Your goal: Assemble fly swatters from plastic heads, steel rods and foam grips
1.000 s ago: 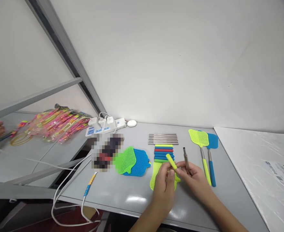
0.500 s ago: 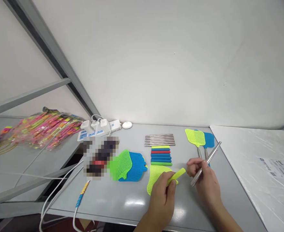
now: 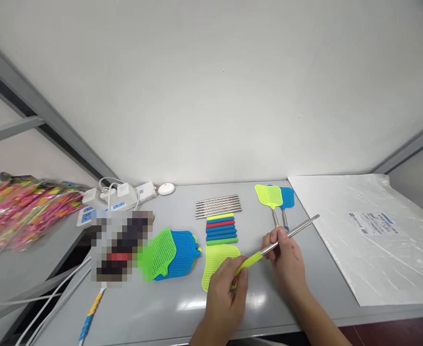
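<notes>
My left hand (image 3: 229, 293) is closed round a yellow-green handle sleeve (image 3: 252, 261). In my right hand (image 3: 287, 254) is a shiny metal rod (image 3: 303, 226), slanting up to the right. The rod's lower end meets the open end of the sleeve, the two in one line; whether it is inside I cannot tell. Partly under my left hand lies a yellow-green fly swatter head (image 3: 217, 262). Beyond it are a row of coloured handle sleeves (image 3: 221, 233) and a row of metal rods (image 3: 218, 206). Blue and green swatter heads (image 3: 186, 254) are stacked at the left.
Two fly swatters with metal shafts (image 3: 271, 197) lie beyond my right hand. At the right is a white wrapped sheet (image 3: 327, 211) with a label. A power strip (image 3: 119, 206), cables and a pixelated object (image 3: 125, 245) stand at the left, near bagged colourful goods (image 3: 31, 206).
My right hand has brought the rod left and turned it, so its lower end now meets the sleeve in my left hand. The view has swung to the right.
</notes>
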Tool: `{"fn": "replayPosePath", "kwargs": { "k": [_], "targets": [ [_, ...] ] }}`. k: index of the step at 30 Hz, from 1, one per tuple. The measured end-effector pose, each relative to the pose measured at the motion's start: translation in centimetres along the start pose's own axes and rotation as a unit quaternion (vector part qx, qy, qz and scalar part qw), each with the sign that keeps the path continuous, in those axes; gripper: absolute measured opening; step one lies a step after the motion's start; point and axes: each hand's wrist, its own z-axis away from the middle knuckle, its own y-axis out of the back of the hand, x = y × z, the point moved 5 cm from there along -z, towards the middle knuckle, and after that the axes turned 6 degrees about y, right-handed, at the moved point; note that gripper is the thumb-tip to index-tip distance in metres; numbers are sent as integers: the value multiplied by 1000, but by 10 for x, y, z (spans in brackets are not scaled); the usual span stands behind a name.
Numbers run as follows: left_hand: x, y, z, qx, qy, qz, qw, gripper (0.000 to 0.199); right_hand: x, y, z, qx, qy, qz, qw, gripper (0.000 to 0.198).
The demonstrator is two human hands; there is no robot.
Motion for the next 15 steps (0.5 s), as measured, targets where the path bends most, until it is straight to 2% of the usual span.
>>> {"fn": "replayPosePath", "kwargs": {
  "k": [3, 6, 10, 12, 15],
  "targets": [
    [-2, 1, 1, 10, -9, -24, 1000, 25, -1, 0, 1, -40, 24, 38, 998, 37],
    [2, 2, 1, 22, -33, -35, 999, 25, -1, -7, 6, -114, 39, 91, 989, 37],
    [7, 3, 1, 24, -58, -31, 998, 26, 0, -21, 16, -202, 27, 103, 974, 21],
    [8, 3, 1, 31, -62, -31, 997, 25, -4, -26, 16, -202, 15, 58, 978, 24],
    [7, 4, 4, 46, -73, -33, 996, 24, -18, -28, 8, -127, -25, -92, 987, 29]
  ]
}}
